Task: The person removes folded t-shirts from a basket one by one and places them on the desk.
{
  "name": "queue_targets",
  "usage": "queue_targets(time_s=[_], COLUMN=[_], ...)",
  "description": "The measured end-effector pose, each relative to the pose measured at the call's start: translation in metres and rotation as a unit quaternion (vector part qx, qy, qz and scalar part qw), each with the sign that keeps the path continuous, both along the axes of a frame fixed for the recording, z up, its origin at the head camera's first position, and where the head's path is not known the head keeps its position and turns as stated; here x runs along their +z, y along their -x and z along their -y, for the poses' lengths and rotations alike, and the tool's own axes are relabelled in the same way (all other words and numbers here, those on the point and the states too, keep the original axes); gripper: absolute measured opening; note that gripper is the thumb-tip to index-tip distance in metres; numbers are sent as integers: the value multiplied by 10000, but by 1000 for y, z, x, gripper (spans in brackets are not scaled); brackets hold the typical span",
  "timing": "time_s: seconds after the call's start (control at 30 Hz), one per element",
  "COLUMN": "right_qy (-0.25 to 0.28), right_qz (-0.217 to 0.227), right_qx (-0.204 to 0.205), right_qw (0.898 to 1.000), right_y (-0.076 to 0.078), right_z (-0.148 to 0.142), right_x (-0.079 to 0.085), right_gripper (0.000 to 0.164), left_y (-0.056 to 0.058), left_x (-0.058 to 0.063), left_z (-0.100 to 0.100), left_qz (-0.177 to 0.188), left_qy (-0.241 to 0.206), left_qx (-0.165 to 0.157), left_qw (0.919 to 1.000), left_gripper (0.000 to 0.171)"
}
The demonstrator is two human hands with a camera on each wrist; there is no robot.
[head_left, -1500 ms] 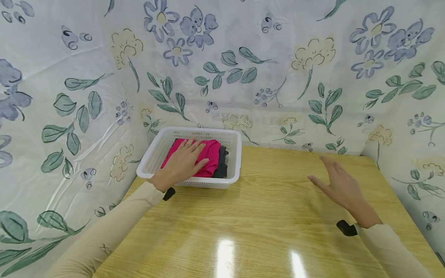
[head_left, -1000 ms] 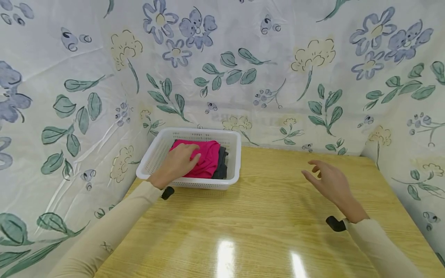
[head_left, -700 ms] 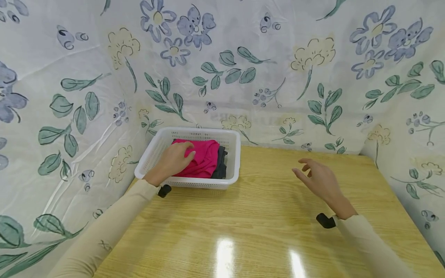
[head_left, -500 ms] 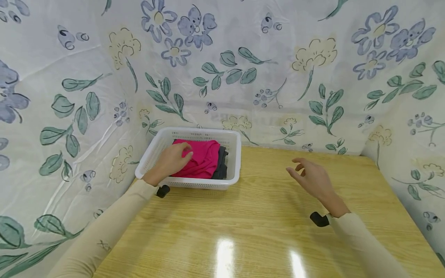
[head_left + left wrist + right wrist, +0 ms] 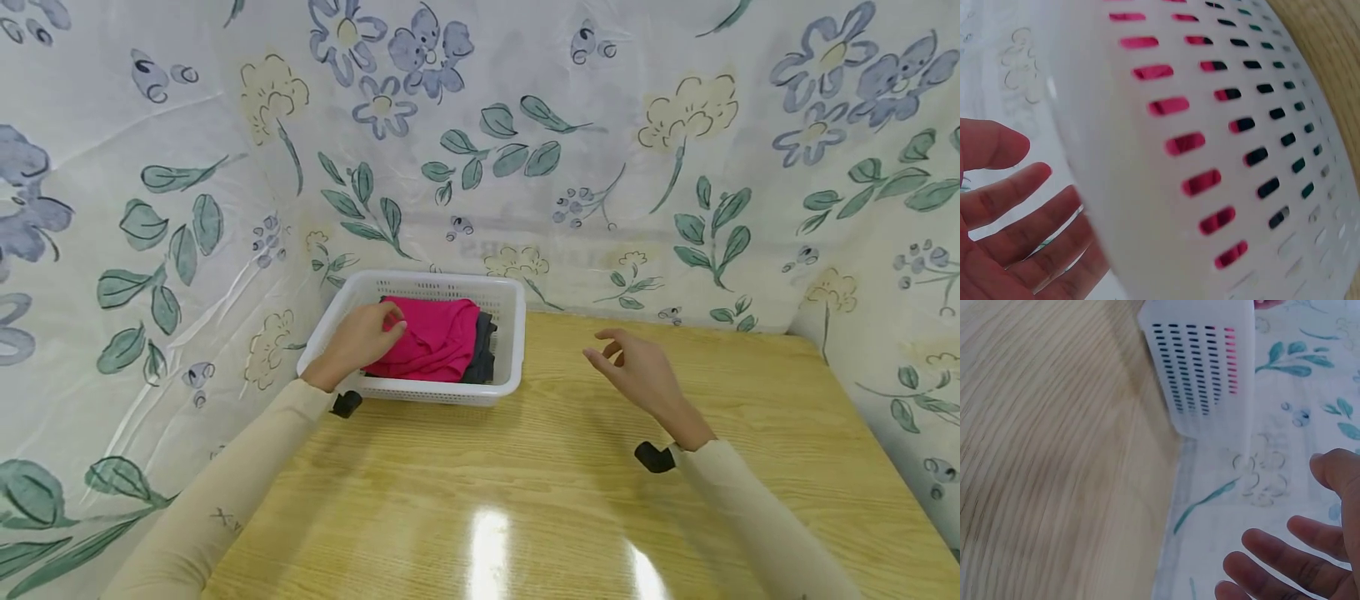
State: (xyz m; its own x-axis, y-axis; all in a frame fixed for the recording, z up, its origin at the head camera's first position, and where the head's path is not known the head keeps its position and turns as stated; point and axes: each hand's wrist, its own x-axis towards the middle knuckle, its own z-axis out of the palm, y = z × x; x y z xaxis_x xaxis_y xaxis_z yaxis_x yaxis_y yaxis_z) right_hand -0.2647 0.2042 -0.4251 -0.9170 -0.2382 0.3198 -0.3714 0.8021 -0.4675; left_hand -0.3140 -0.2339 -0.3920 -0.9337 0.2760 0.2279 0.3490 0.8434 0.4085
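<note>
In the head view a white perforated plastic basket stands at the back left of the table. Inside lies a crumpled pink cloth on top of dark grey cloth. My left hand is over the basket's left part, fingers loosely bent, holding nothing. The left wrist view shows that left hand beside the basket wall, fingers apart. To the right of the basket my right hand hovers over the table with relaxed fingers. Nothing lies in that right hand in the right wrist view.
The wooden table reaches under both forearms and has glare spots near its front. Floral sheeting rises behind the table and along both sides. Each wrist carries a small black camera mount.
My left hand has drawn back leftward off the middle of the pink cloth, its fingers bending more. My right hand has moved left toward the basket, its fingers relaxing from straight. The basket stays put.
</note>
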Motion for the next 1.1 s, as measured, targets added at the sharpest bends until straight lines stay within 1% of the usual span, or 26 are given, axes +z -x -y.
queue_targets(time_s=[0.1,0.3,0.53,0.7,0.77,0.9,1.0,1.1], right_qy=[160,323,561,697,729,842,865,877], right_qz=[45,20,264,339,354,375,404,456], right_qx=[93,269,363,501,570,708,766,784], right_qw=[9998,9991,9974,9957,9951,9932,9925,9920], right_y=[2,9,13,16,18,20,22,23], right_z=[11,34,65,89,98,114,124,133], right_x=[1,5,11,16,17,18,19,19], right_gripper=[49,48,48,48,48,43,40,41], left_y=[2,6,9,12,14,17,19,21], left_x=[2,7,7,5,4,3,3,5], left_z=[3,12,20,28,31,37,41,44], left_qz=[71,89,224,343,426,642,900,1168], left_qy=[70,269,210,135,73,-27,-123,-163], left_qx=[3,8,146,215,249,354,483,588], left_qw=[10000,9996,9994,9991,9988,9973,9947,9913], left_gripper=[23,25,24,25,26,30,33,39])
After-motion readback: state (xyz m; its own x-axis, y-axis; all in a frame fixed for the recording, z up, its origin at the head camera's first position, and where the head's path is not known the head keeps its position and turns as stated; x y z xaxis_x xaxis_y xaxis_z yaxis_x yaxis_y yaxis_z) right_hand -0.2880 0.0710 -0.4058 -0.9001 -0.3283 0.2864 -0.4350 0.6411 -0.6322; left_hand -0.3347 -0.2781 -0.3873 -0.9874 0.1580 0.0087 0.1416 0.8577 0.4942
